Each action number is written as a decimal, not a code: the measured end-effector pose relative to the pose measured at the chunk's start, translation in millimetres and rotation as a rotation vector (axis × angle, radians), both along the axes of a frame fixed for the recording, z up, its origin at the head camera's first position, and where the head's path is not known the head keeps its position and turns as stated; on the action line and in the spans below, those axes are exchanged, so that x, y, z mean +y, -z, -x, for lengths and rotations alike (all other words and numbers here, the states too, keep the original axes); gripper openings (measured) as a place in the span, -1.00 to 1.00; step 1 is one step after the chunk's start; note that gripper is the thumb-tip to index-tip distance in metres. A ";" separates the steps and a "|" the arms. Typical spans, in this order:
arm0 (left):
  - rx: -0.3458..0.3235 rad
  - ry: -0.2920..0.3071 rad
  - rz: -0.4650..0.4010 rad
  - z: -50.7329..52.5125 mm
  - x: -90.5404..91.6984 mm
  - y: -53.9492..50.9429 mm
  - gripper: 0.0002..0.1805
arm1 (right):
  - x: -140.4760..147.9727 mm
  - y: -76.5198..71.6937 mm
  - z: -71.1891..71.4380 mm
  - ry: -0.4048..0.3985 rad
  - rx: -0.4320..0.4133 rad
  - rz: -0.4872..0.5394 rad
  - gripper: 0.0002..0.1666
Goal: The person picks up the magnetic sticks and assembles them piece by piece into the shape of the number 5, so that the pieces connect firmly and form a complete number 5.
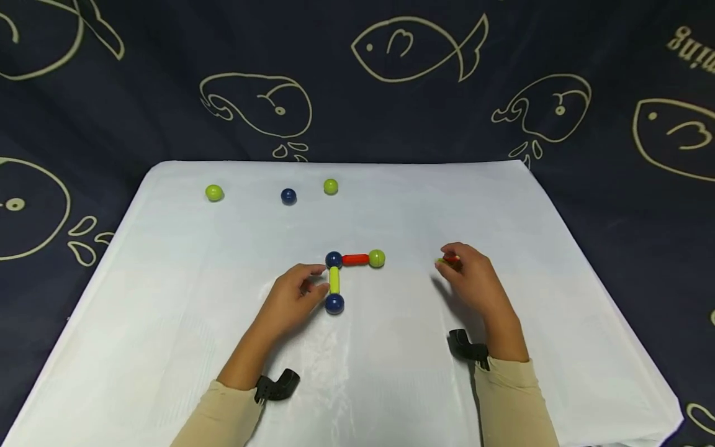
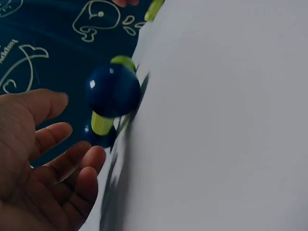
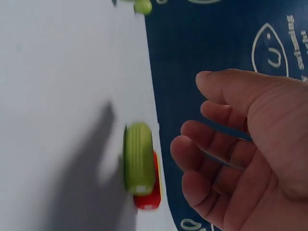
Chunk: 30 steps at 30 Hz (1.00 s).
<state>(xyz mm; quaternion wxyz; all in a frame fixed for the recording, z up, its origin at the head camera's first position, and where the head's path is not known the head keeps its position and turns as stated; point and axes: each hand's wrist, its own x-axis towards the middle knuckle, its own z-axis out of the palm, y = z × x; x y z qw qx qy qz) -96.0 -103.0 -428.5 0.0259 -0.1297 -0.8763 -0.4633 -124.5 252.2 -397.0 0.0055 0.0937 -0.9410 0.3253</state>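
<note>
My left hand is beside an L-shaped build, its fingers loosely bent and holding nothing. The build has a blue ball at the corner, a red stick leading to a green ball, and a yellow-green stick leading to a second blue ball. In the left wrist view a gap shows between the fingers and the nearer blue ball. My right hand hovers by a green stick and a red stick; the right wrist view shows its relaxed fingers apart from both.
Toward the far edge of the white table lie a green ball, a blue ball and another green ball. A dark cloth with fish and whale drawings hangs behind the table. Each wrist wears a black mount.
</note>
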 end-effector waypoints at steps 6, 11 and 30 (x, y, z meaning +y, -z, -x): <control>0.046 0.065 -0.010 -21.1 4.7 2.5 -0.57 | 8.6 4.4 -1.2 0.038 -0.024 -0.078 -0.59; 0.060 0.083 -0.005 -27.4 5.9 6.4 -0.57 | 9.2 9.8 -4.8 0.030 -0.058 -0.109 -0.58; 0.069 0.093 0.038 -19.5 8.0 14.2 -0.71 | -5.2 23.0 4.5 -0.105 -0.044 -0.084 -0.69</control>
